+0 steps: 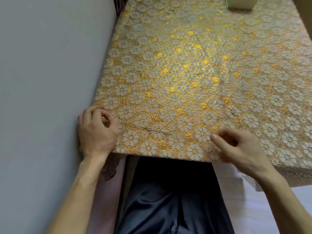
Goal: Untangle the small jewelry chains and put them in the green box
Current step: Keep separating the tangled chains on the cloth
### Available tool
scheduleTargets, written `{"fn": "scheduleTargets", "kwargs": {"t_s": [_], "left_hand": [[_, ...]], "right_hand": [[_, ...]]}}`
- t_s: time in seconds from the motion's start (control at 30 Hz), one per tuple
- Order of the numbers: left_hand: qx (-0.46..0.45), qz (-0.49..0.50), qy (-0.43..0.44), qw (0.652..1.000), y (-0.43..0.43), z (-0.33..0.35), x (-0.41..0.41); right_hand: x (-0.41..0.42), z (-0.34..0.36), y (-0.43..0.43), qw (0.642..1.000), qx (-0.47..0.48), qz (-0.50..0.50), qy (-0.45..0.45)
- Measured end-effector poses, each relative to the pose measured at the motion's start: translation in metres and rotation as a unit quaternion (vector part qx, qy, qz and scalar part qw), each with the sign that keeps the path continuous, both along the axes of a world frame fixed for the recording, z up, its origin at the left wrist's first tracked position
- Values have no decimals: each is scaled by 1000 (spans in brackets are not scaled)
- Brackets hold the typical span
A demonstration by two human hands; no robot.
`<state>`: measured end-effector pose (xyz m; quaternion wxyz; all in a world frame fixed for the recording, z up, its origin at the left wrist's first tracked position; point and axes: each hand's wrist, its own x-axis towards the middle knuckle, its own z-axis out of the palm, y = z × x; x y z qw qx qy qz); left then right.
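Gold-flowered lace cloth covers the tabletop where you sit, with a plain grey wall running close along its left side. Your left hand rests at the near left corner of the tabletop, fingers curled in, thumb and forefinger pinching one end of a thin chain. Your right hand sits near the front edge to the right, its fingers also curled, thumb and fingertips nipping the other end of the same chain. Between your two hands the thin chain lies stretched in a nearly straight, slightly slanting line on the cloth, its silvery links hard to pick out against the pattern. A second, darker chain lies loose on the cloth just beyond your right hand, apart from the first; its exact shape is too faint to tell. The green box stands at the far right of the tabletop, well apart from both hands and both chains, and only its lower part shows at the top edge of the view. Below the front edge of the tabletop your dark satin trousers fill the space between your bare forearms.
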<state>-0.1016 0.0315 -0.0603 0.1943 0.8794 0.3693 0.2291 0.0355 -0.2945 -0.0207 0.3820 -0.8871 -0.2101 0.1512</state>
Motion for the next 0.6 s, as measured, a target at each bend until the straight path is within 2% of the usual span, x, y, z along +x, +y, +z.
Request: {"fn": "scheduleTargets", "kwargs": {"t_s": [0.4, 0.6], "left_hand": [[44, -3, -11, 999, -3, -5, -4], [33, -8, -43, 998, -3, -4, -9]], "right_hand": [[14, 9, 9, 986, 131, -98, 9], [12, 14, 14, 971, 204, -126, 5]]}}
